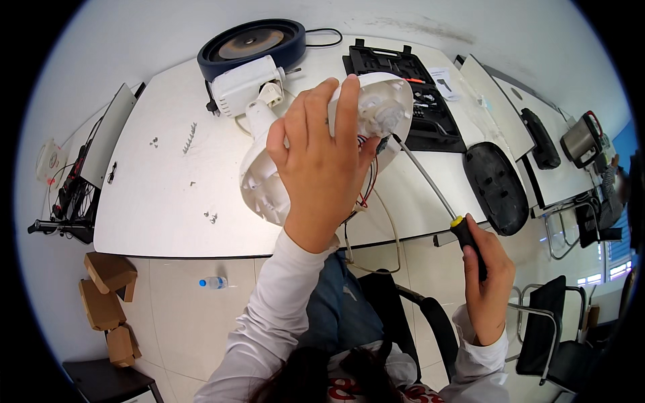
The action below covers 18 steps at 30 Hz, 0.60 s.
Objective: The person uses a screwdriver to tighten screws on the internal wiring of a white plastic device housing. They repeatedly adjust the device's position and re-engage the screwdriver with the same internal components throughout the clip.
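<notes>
Brightly, evenly lit, white glare below blue window blinds [619, 250] at right, strongly bent and vignetted to black outward, crisp centrally, softer at right.

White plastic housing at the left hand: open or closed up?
Open. The white plastic housing shows its moulded interior, with red and black wires exposed beside the left hand.

I can read no words from here. Red lettering [342, 390] stands across the front of my shirt [401, 367], partly hidden and too broken up to make out. The sheet of paper [443, 79] beside the black tool case [437, 144] bears dark print, too small for me to read.
</notes>
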Each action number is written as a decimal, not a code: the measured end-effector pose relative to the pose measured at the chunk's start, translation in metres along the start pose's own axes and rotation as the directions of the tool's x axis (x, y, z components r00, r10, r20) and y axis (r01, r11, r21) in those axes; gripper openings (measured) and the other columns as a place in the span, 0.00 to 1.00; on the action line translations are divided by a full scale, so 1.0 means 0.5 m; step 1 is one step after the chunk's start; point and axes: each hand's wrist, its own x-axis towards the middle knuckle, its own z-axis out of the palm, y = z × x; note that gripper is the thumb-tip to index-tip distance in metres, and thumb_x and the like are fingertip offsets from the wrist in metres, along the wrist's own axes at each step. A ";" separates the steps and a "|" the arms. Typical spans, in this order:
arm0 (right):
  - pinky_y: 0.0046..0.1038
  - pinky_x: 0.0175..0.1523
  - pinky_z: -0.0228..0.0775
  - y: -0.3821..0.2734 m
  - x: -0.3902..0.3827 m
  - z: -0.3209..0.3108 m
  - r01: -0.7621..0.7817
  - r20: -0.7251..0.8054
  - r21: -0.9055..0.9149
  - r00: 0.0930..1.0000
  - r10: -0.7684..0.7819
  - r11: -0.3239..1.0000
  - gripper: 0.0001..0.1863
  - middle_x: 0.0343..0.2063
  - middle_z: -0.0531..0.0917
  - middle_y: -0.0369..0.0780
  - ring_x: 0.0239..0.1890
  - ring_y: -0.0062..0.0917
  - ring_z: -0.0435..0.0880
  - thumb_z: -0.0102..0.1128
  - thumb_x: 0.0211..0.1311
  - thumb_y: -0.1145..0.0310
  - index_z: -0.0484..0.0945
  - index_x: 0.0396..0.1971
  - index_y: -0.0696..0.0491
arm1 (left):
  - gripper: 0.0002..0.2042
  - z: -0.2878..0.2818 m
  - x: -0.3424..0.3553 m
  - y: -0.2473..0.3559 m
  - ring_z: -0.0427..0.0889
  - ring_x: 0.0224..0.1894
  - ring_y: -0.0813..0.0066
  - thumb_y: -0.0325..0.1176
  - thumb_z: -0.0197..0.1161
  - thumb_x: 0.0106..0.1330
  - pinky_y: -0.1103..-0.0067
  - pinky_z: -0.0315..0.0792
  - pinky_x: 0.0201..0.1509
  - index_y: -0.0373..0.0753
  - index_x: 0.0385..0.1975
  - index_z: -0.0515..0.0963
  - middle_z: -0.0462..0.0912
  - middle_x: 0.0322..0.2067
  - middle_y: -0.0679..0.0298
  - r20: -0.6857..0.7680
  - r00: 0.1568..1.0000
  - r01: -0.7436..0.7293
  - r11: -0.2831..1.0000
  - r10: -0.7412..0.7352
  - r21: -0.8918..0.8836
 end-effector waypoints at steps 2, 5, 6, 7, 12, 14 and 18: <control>0.27 0.33 0.69 0.000 0.006 0.001 0.131 -0.044 -0.020 0.990 -0.131 0.991 0.20 0.31 0.79 0.45 0.25 0.33 0.75 0.57 0.50 0.84 0.76 0.47 0.59 | 0.36 -0.003 0.000 0.001 0.68 0.51 0.70 0.40 0.74 0.36 0.71 0.49 0.54 0.48 0.53 0.69 0.71 0.49 0.69 0.007 1.000 0.001 1.000 -0.001 0.001; 0.26 0.32 0.67 0.010 0.005 0.009 0.099 -0.071 0.042 0.993 -0.095 0.994 0.21 0.32 0.79 0.42 0.26 0.31 0.74 0.62 0.44 0.85 0.78 0.42 0.56 | 0.37 -0.005 0.000 0.003 0.69 0.51 0.70 0.39 0.73 0.36 0.72 0.50 0.53 0.47 0.53 0.69 0.71 0.49 0.67 0.011 1.000 0.000 1.000 -0.001 0.002; 0.26 0.32 0.66 0.015 0.006 0.010 0.113 -0.093 0.010 0.989 -0.112 0.994 0.21 0.33 0.78 0.41 0.27 0.30 0.73 0.62 0.43 0.85 0.79 0.41 0.55 | 0.37 -0.005 0.001 0.004 0.69 0.51 0.70 0.39 0.73 0.36 0.72 0.50 0.53 0.47 0.53 0.69 0.71 0.49 0.67 0.011 1.000 0.000 1.000 0.000 0.003; 0.25 0.32 0.65 0.021 0.008 0.011 0.125 -0.111 -0.019 0.986 -0.127 0.992 0.21 0.34 0.78 0.40 0.28 0.28 0.72 0.63 0.42 0.85 0.79 0.40 0.54 | 0.37 -0.004 0.001 0.004 0.69 0.51 0.70 0.39 0.73 0.36 0.71 0.50 0.53 0.47 0.53 0.69 0.71 0.49 0.67 0.009 1.000 0.000 1.000 0.000 0.003; 0.27 0.33 0.62 0.039 0.016 0.024 0.201 -0.136 -0.228 0.962 -0.236 0.953 0.22 0.33 0.76 0.37 0.30 0.27 0.69 0.64 0.41 0.85 0.79 0.40 0.51 | 0.36 -0.006 0.002 0.006 0.69 0.51 0.70 0.40 0.73 0.36 0.71 0.50 0.53 0.47 0.52 0.70 0.71 0.49 0.68 0.024 1.000 0.000 1.000 0.000 0.010; 0.28 0.34 0.63 0.033 0.021 0.027 0.159 -0.102 -0.239 0.977 -0.188 0.958 0.23 0.32 0.75 0.37 0.30 0.29 0.70 0.63 0.42 0.84 0.77 0.42 0.53 | 0.35 -0.006 0.002 0.004 0.69 0.51 0.70 0.40 0.73 0.36 0.71 0.50 0.53 0.47 0.52 0.70 0.71 0.49 0.68 0.014 1.000 -0.007 1.000 0.007 0.019; 0.29 0.34 0.65 0.050 0.015 0.035 0.165 0.056 -0.221 0.986 -0.156 0.961 0.22 0.30 0.74 0.40 0.29 0.29 0.72 0.59 0.48 0.84 0.72 0.47 0.56 | 0.35 -0.009 0.003 0.000 0.69 0.51 0.70 0.39 0.73 0.36 0.71 0.50 0.54 0.47 0.52 0.70 0.72 0.49 0.68 0.007 1.000 0.001 1.000 -0.001 0.015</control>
